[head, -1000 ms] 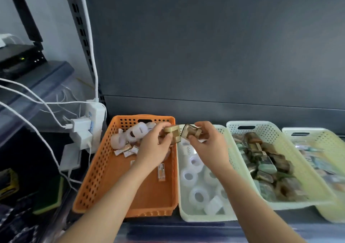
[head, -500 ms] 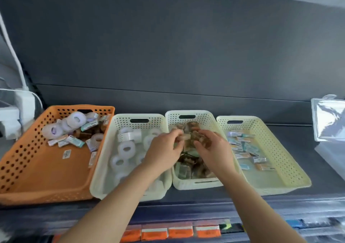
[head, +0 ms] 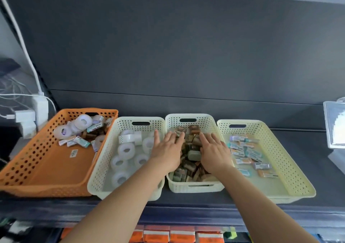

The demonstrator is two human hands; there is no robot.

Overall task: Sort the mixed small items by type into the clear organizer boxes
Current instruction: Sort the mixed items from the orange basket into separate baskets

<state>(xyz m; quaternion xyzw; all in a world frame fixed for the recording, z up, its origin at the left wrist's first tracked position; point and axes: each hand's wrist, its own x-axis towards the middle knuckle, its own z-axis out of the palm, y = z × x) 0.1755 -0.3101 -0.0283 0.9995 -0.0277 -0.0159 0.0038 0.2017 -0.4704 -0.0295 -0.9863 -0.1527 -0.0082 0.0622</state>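
The left hand (head: 168,148) and right hand (head: 213,150) lie spread and empty over brown wrapped blocks (head: 194,155) in the middle cream basket (head: 196,187) — likely light, rigid, slick-wrapped; pinch each across its narrow sides.

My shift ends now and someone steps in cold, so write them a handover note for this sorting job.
Left hand: open, spread over the middle basket, holding nothing.
Right hand: open, over the same basket.
Done: clear tape rolls in the white basket, brown packs in the middle one, small boxes in the right basket.
Left: the orange basket holds a mixed pile of rolls, boxes and packs at its far end. Sort it.
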